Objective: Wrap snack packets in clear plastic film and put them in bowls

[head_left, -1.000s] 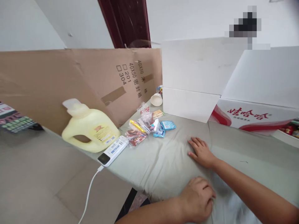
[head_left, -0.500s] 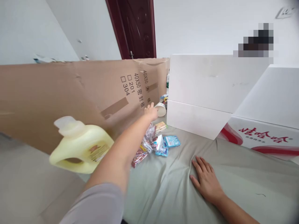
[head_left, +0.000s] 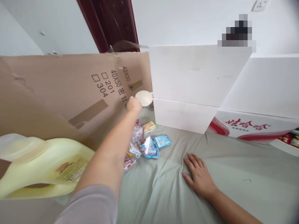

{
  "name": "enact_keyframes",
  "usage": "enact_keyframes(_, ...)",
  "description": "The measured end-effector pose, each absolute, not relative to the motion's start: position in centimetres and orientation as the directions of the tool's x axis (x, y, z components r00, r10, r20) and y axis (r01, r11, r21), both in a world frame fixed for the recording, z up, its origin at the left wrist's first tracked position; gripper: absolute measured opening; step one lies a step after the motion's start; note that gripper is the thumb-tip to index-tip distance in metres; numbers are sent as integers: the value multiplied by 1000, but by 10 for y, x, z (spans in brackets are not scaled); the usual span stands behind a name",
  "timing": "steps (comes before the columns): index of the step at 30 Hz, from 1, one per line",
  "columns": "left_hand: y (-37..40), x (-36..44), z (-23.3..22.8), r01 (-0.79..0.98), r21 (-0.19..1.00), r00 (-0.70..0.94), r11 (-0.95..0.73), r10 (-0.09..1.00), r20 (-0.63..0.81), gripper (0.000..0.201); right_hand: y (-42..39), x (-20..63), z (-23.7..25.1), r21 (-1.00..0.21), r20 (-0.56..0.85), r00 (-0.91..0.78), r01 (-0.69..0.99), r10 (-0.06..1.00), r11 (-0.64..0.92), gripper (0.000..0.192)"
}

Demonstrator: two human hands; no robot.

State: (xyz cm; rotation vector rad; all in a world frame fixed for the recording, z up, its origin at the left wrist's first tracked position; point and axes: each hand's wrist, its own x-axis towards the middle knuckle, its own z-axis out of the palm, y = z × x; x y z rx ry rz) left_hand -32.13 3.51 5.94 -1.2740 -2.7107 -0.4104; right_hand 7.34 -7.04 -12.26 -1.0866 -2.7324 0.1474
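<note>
My left hand (head_left: 135,105) reaches forward beside the large cardboard box, its fingers closed at the left edge of a round cream-coloured tub (head_left: 144,98). The tub's pale round end faces me; its far side is hidden. Below that arm lies a pile of small packets: clear and red wrappers (head_left: 137,134), a yellowish biscuit-like pack (head_left: 149,126) and blue packets (head_left: 162,141). My right hand (head_left: 200,176) rests flat on the grey-green sheet (head_left: 163,193), fingers spread, holding nothing.
A tall cardboard box (head_left: 58,81) walls the left side. White boxes (head_left: 187,74) stand at the back, and a white-and-red printed carton (head_left: 247,126) is at the right. A pale yellow jug (head_left: 46,168) stands at the lower left. Colourful packs (head_left: 286,138) show at the right edge.
My left hand has closed at the edge of the tub, which has lifted and turned its round end more toward me. The view has shifted right; my right hand stays on the sheet.
</note>
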Motion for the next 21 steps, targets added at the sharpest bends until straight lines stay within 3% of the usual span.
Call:
enact_keyframes(3, -1, -317, 85, 766, 209, -643, 608, 721, 257, 43, -73, 72, -117, -177, 115, -707, 676, 698, 715, 57)
enact_keyframes(6, -36, -291, 91, 820, 246, -564, 517, 801, 200, 31, -74, 70, -111, -190, 80, -699, 689, 711, 699, 58)
enact_keyframes(12, -67, -185, 54, 946, 280, -203, 165, 973, 110, 22, -75, 70, -109, -221, 88, -690, 689, 718, 690, 59)
enact_keyframes(14, -64, -148, 39, 933, 350, -104, 79, 993, 54, 24, -75, 71, -110, -223, 93, -692, 686, 715, 693, 60)
enact_keyframes(21, -40, -98, 19, 876, 482, 95, 17, 974, -207, 24, -75, 73, -116, -214, 54, -690, 698, 722, 684, 59)
